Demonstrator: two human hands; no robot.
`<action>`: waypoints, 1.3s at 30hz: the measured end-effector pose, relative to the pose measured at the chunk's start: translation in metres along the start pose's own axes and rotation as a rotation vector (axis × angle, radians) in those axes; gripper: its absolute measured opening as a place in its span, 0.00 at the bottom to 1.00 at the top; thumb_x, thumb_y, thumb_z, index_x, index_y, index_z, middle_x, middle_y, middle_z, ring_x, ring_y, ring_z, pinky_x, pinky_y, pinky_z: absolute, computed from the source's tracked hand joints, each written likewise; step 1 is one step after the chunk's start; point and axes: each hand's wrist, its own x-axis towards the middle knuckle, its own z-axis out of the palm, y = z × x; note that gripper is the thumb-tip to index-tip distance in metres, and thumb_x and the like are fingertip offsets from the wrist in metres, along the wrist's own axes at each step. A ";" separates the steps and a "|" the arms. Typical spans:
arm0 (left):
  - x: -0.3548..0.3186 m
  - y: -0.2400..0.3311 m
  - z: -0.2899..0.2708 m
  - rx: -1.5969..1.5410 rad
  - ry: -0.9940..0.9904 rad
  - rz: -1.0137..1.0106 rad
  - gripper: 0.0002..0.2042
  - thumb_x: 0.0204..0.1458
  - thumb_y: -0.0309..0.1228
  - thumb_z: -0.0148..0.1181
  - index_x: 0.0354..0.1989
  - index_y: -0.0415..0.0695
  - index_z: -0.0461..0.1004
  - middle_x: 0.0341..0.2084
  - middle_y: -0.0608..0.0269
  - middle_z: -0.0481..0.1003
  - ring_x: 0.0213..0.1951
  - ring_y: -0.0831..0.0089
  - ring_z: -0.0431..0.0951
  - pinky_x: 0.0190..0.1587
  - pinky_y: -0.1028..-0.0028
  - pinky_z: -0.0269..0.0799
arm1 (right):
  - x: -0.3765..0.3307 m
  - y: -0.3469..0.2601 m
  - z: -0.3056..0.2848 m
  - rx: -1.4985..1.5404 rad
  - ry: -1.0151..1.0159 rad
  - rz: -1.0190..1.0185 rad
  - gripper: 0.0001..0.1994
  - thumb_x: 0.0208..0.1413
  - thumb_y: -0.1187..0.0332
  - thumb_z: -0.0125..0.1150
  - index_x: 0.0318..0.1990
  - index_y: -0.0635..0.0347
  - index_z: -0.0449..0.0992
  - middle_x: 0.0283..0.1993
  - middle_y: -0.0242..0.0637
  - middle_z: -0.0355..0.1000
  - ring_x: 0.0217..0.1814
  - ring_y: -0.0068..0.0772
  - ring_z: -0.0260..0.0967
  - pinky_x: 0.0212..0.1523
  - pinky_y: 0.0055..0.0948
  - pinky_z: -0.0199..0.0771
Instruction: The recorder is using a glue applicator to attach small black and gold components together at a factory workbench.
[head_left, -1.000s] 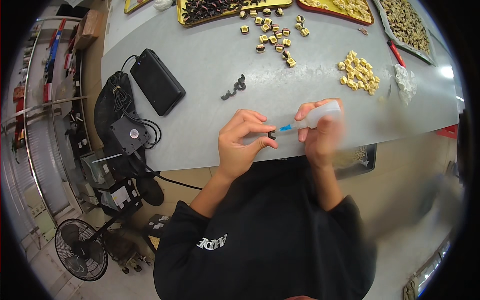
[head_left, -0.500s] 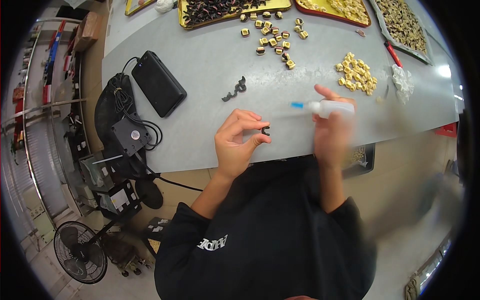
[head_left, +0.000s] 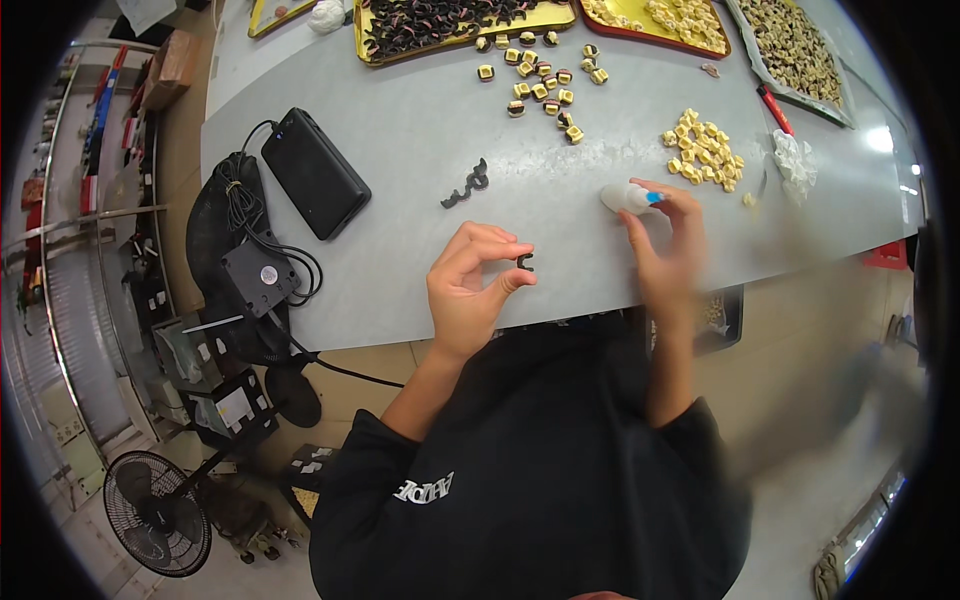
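My left hand (head_left: pixel 465 285) pinches a small black C-shaped piece (head_left: pixel 525 262) between thumb and fingertips, just above the table's near edge. To its right, my right hand (head_left: pixel 672 235) grips a small white squeeze bottle (head_left: pixel 622 197) with a blue tip, low over the grey table (head_left: pixel 390 290). The tip points toward my right fingers. Whether the bottle's base touches the table, I cannot tell. Several loose black curved pieces (head_left: pixel 467 184) lie beyond my left hand. Small yellow blocks (head_left: pixel 705 150) are heaped beyond my right hand.
Several yellow blocks with dark curved pieces on them (head_left: pixel 540 85) are scattered farther off. Behind stand a yellow tray of black pieces (head_left: pixel 470 38), a red-rimmed tray (head_left: pixel 715 50) and a lined tray (head_left: pixel 845 118). A black rectangular device (head_left: pixel 318 172) with cables lies left; crumpled white tissue (head_left: pixel 795 165) lies right.
My right hand has turned the bottle, bringing its body left and down toward the table; the blue tip now points right instead of left. My left hand stays nearly in place.
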 end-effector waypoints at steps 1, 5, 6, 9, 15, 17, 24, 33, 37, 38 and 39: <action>0.000 0.000 0.000 0.001 -0.001 0.001 0.10 0.39 0.22 0.68 0.32 0.36 0.76 0.29 0.63 0.70 0.38 0.70 0.69 0.40 0.74 0.69 | 0.000 -0.001 0.000 -0.013 -0.002 0.022 0.15 0.44 0.81 0.62 0.42 0.65 0.70 0.42 0.38 0.71 0.45 0.30 0.68 0.47 0.28 0.67; 0.000 0.000 0.000 -0.005 0.007 -0.004 0.11 0.38 0.23 0.68 0.32 0.36 0.76 0.29 0.63 0.71 0.37 0.70 0.69 0.41 0.73 0.69 | 0.010 -0.002 -0.014 -0.116 0.094 0.035 0.13 0.44 0.79 0.63 0.40 0.64 0.72 0.39 0.37 0.72 0.42 0.30 0.67 0.44 0.27 0.67; -0.001 0.000 -0.001 -0.006 0.014 -0.006 0.11 0.38 0.23 0.68 0.32 0.36 0.76 0.29 0.63 0.71 0.37 0.70 0.69 0.41 0.73 0.68 | 0.013 0.000 -0.019 -0.158 0.142 0.030 0.13 0.44 0.78 0.64 0.40 0.64 0.73 0.39 0.37 0.72 0.41 0.30 0.67 0.43 0.26 0.67; -0.002 0.000 -0.001 0.006 0.004 -0.004 0.11 0.38 0.23 0.69 0.31 0.37 0.76 0.28 0.63 0.71 0.37 0.70 0.69 0.42 0.73 0.68 | 0.026 0.011 -0.028 -0.416 0.068 -0.020 0.12 0.46 0.76 0.62 0.40 0.63 0.73 0.40 0.36 0.71 0.42 0.28 0.66 0.43 0.27 0.66; -0.001 0.001 -0.001 0.012 -0.012 0.006 0.11 0.38 0.24 0.69 0.31 0.37 0.76 0.28 0.64 0.71 0.37 0.69 0.69 0.43 0.72 0.67 | 0.037 0.020 -0.029 -0.611 -0.039 -0.169 0.09 0.48 0.77 0.61 0.38 0.62 0.75 0.36 0.36 0.71 0.40 0.27 0.66 0.41 0.26 0.66; -0.001 0.001 -0.001 0.010 -0.009 0.003 0.11 0.38 0.24 0.69 0.31 0.37 0.76 0.28 0.64 0.71 0.37 0.69 0.69 0.44 0.71 0.67 | 0.038 0.013 -0.025 -0.504 0.032 -0.105 0.08 0.48 0.78 0.60 0.38 0.63 0.75 0.36 0.35 0.71 0.37 0.26 0.67 0.39 0.24 0.67; 0.000 0.001 -0.004 0.042 -0.032 0.053 0.11 0.36 0.24 0.70 0.31 0.39 0.77 0.27 0.65 0.72 0.36 0.69 0.68 0.43 0.71 0.66 | 0.008 -0.016 -0.030 0.142 0.182 0.010 0.08 0.48 0.82 0.58 0.38 0.68 0.72 0.37 0.39 0.69 0.32 0.26 0.67 0.36 0.24 0.70; -0.001 0.000 -0.005 0.095 -0.080 0.154 0.14 0.30 0.26 0.72 0.30 0.44 0.78 0.27 0.68 0.72 0.36 0.69 0.67 0.40 0.71 0.66 | -0.040 -0.053 0.007 0.758 -0.198 0.534 0.10 0.49 0.84 0.57 0.39 0.69 0.68 0.39 0.44 0.70 0.42 0.31 0.72 0.44 0.24 0.73; -0.002 0.003 -0.004 0.116 -0.082 0.165 0.15 0.28 0.27 0.73 0.29 0.45 0.79 0.26 0.69 0.72 0.36 0.68 0.67 0.40 0.71 0.66 | -0.037 -0.057 0.013 0.801 -0.267 0.709 0.11 0.49 0.82 0.59 0.41 0.67 0.67 0.39 0.44 0.73 0.42 0.30 0.72 0.44 0.24 0.72; -0.002 0.003 -0.004 0.118 -0.083 0.164 0.15 0.27 0.27 0.73 0.29 0.46 0.79 0.26 0.69 0.72 0.37 0.68 0.67 0.40 0.71 0.66 | -0.036 -0.055 0.015 0.807 -0.299 0.725 0.12 0.50 0.80 0.59 0.41 0.66 0.66 0.39 0.44 0.73 0.42 0.29 0.72 0.44 0.23 0.72; -0.002 0.004 -0.004 0.119 -0.081 0.165 0.15 0.27 0.27 0.73 0.29 0.46 0.79 0.26 0.69 0.72 0.37 0.68 0.67 0.40 0.71 0.66 | -0.035 -0.054 0.016 0.813 -0.331 0.742 0.12 0.50 0.79 0.59 0.41 0.65 0.65 0.39 0.44 0.74 0.42 0.29 0.72 0.43 0.23 0.71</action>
